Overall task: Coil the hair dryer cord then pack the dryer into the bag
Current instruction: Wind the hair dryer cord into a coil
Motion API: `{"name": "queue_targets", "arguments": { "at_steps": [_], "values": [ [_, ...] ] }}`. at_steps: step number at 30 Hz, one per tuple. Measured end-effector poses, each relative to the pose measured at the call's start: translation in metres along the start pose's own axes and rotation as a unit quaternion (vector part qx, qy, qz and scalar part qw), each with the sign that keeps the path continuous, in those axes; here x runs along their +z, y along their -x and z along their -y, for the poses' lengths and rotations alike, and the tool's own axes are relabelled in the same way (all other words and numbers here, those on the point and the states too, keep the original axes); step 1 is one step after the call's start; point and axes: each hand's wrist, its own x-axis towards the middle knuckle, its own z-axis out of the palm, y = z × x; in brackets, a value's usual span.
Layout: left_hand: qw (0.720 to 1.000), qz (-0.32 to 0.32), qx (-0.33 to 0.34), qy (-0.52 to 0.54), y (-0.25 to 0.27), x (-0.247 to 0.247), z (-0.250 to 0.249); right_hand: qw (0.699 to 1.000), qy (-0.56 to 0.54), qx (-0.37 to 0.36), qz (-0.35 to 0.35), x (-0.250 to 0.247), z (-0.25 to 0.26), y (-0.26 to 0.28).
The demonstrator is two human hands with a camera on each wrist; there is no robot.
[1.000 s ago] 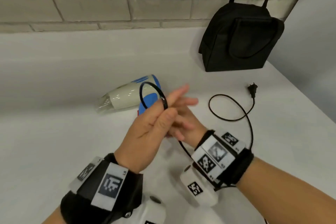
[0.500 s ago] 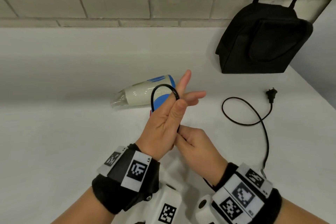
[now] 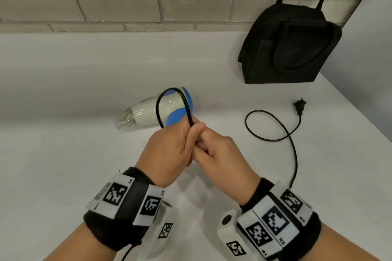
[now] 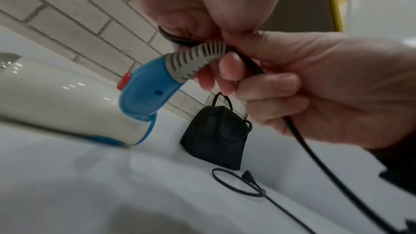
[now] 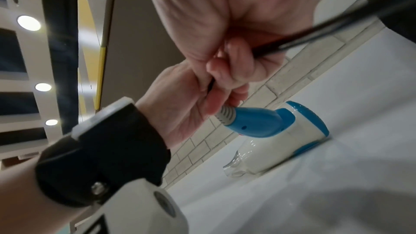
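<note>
A white and blue hair dryer (image 3: pixel 148 111) lies on its side on the white counter, with its blue handle (image 4: pixel 144 93) pointing toward my hands. My left hand (image 3: pixel 169 150) grips a loop of the black cord (image 3: pixel 167 101) that stands up above its fingers. Pressed against it, my right hand (image 3: pixel 218 154) is curled round the cord (image 4: pixel 299 140) just past the grey strain relief (image 4: pixel 195 61). The rest of the cord (image 3: pixel 273 125) loops on the counter to the plug (image 3: pixel 300 106). The black bag (image 3: pixel 288 46) stands at the back right.
A brick wall (image 3: pixel 106 2) runs behind the counter. The counter's right edge (image 3: pixel 360 112) slants past the bag and the plug. Bare counter surface (image 3: pixel 53 154) lies left of my hands.
My left hand's fingers have curled down round the cord loop, where they were straight before. My right hand has come up beside the left hand and closed on the cord.
</note>
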Motion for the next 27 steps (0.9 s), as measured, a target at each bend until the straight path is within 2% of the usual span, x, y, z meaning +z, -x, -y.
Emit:
{"name": "queue_targets", "arguments": {
  "at_steps": [3,6,9,12,14,16,17,21,25,27],
  "values": [
    [0.999,-0.010,-0.013,0.044,-0.004,-0.002,0.000,0.998,-0.019,-0.005,0.055,-0.003,0.004,0.005],
    [0.999,-0.022,0.021,0.039,-0.002,0.000,0.001,0.990,-0.008,0.008,0.140,-0.013,0.007,0.012],
    [0.998,-0.024,0.048,0.036,0.003,0.005,-0.003,0.977,0.044,0.015,0.209,-0.027,0.005,0.019],
    [0.997,-0.043,0.049,0.034,0.005,0.005,-0.007,0.962,0.135,0.000,0.237,-0.043,-0.002,0.024],
    [0.993,-0.104,-0.002,0.056,0.003,-0.007,0.000,0.956,0.188,0.007,0.225,-0.064,-0.010,0.031],
    [0.981,-0.165,-0.050,0.085,0.001,-0.025,0.012,0.967,0.156,0.048,0.193,-0.090,-0.018,0.042],
    [0.979,-0.172,-0.062,0.094,0.002,-0.033,0.016,0.972,0.132,0.074,0.181,-0.104,-0.023,0.048],
    [0.979,-0.098,-0.079,0.163,0.008,-0.035,0.014,0.962,0.226,0.119,0.097,-0.153,-0.050,0.064],
    [0.963,-0.076,-0.102,0.240,0.014,-0.036,0.014,0.899,0.390,0.198,-0.001,-0.213,-0.095,0.079],
    [0.959,-0.049,-0.102,0.259,0.016,-0.032,0.010,0.856,0.448,0.239,-0.097,-0.267,-0.138,0.088]
  ]
}}
